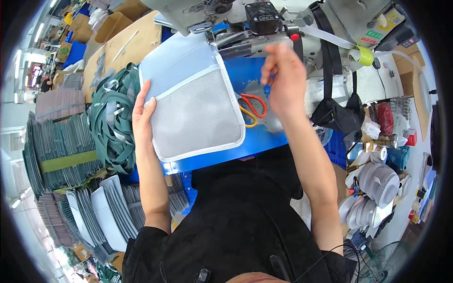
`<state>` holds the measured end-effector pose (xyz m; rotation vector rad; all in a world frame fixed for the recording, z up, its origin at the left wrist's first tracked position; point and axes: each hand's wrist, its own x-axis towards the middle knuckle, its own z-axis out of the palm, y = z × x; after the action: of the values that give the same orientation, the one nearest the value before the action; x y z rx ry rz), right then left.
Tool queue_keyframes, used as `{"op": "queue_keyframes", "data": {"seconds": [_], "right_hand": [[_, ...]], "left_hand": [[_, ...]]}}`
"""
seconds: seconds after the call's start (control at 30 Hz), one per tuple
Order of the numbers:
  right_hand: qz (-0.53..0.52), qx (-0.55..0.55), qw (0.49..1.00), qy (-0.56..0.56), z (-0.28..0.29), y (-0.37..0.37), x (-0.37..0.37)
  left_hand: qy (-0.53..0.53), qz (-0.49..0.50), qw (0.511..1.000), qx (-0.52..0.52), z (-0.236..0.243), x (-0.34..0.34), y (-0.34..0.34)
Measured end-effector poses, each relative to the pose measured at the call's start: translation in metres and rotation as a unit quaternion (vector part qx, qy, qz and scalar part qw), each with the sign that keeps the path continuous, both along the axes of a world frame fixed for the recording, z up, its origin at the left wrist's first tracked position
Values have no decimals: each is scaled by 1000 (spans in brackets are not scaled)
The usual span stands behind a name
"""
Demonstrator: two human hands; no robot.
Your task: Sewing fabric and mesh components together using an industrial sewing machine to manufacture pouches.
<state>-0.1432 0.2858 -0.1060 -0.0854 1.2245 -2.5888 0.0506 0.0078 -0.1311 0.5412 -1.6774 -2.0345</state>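
Note:
A light grey fabric panel point(188, 113) with a mesh pocket and pale bound edging lies over the blue table. My left hand point(143, 115) grips its left edge, thumb on top and the other fingers mostly behind it. The panel's far corner reaches under the front parts of a sewing machine point(236, 45). My right hand point(285, 78) is raised in front of the machine, apart from the panel. Its fingers are half bent, apart and slightly blurred, with nothing visible in them. Scissors point(255, 106) with red and orange handles lie beside the panel, their blades hidden under it.
A heap of dark green straps point(113, 122) sits left of the blue table point(264, 137). Beyond it stand stacks of grey panels point(61, 141). A black pouch point(337, 113) hangs by straps at the right, above white tape rolls point(377, 181). A fan point(389, 264) stands lower right.

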Motion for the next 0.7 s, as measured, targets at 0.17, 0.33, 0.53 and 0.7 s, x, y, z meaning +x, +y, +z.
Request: {"op": "queue_keyframes", "data": {"seconds": [0.17,0.33,0.53,0.7], "right_hand": [[154,193,955,165,-28,-4,55],[215,107,963,120,-27,-3,64],[208,-36,977,33,-27,-8,73],[215,-132,966,-54,-27,-15,79]], "left_hand": [[-2,27,999,-34,2,-2,2],[-2,30,999,-35,13,-3,10],[-8,20,1000,-17,15,-3,9],[3,13,1000,4,7,-4,6]]}}
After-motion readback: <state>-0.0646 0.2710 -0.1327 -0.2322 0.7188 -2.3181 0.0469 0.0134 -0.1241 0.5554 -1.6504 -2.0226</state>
